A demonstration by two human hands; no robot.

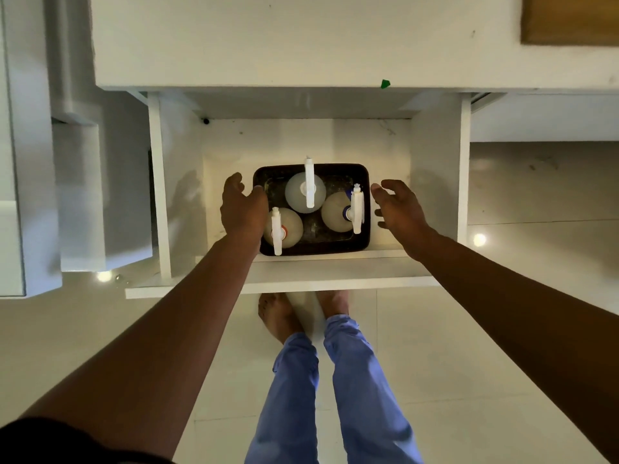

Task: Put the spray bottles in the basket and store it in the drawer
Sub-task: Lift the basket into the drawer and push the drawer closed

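A dark rectangular basket (335,167) stands on the floor of the open white drawer (301,142), near its front. Three translucent spray bottles with white trigger heads stand upright inside it: one at the back (296,192), one at the front left (290,229), one at the right (335,212). My left hand (243,209) lies over the basket's left rim, fingers loosely spread, thumb away from the wall. My right hand (400,209) hovers just beside the right rim, fingers apart, holding nothing.
The drawer's front panel (335,279) juts out above my bare feet (278,316) on the glossy tiled floor. A white countertop (301,45) overhangs the drawer's back. Another white cabinet (83,195) stands to the left.
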